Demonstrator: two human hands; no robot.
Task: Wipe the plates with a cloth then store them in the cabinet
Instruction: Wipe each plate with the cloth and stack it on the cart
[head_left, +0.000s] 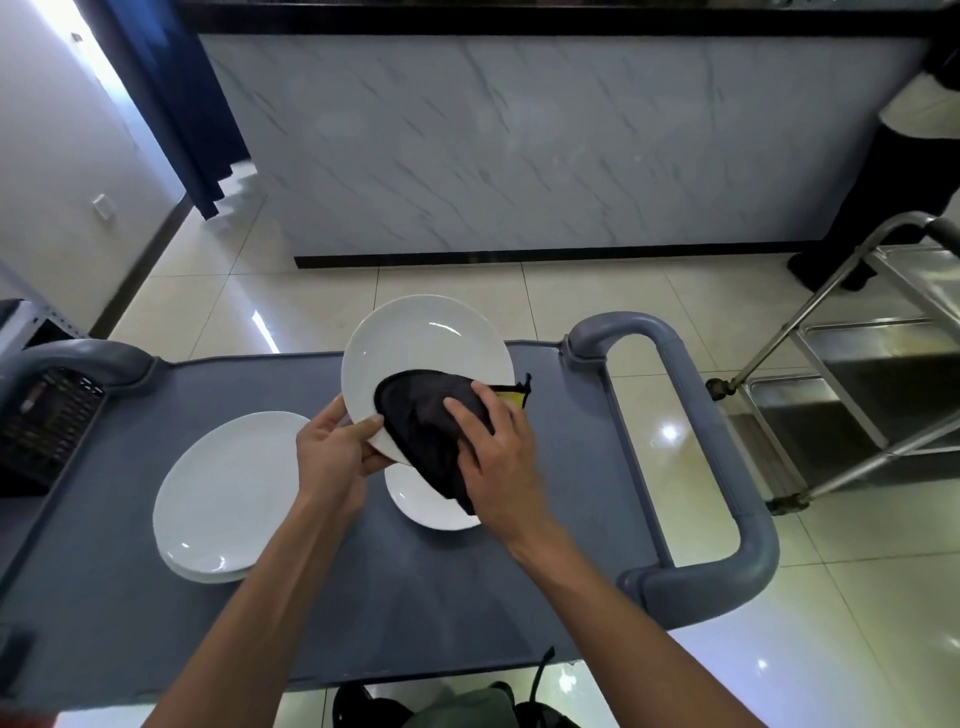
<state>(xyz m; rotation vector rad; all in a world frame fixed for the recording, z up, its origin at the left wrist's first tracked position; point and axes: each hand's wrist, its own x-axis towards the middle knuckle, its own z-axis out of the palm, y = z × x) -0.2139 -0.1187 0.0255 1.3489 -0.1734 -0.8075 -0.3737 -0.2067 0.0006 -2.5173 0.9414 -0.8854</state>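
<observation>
Gripping tilted plate at frame centre, your left hand pinches its lower rim; your right hand presses black cloth onto it, fingers spread. More plates lower left on tabletop.

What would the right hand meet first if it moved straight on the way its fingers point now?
Probably the left hand's thumb, which grips the lifted plate's rim just beyond the black cloth under the right hand; depth is uncertain.

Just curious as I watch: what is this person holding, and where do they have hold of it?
The left hand grips a white plate by its near rim, tilted above the cart. The right hand presses a dark cloth against the plate's face.
</observation>
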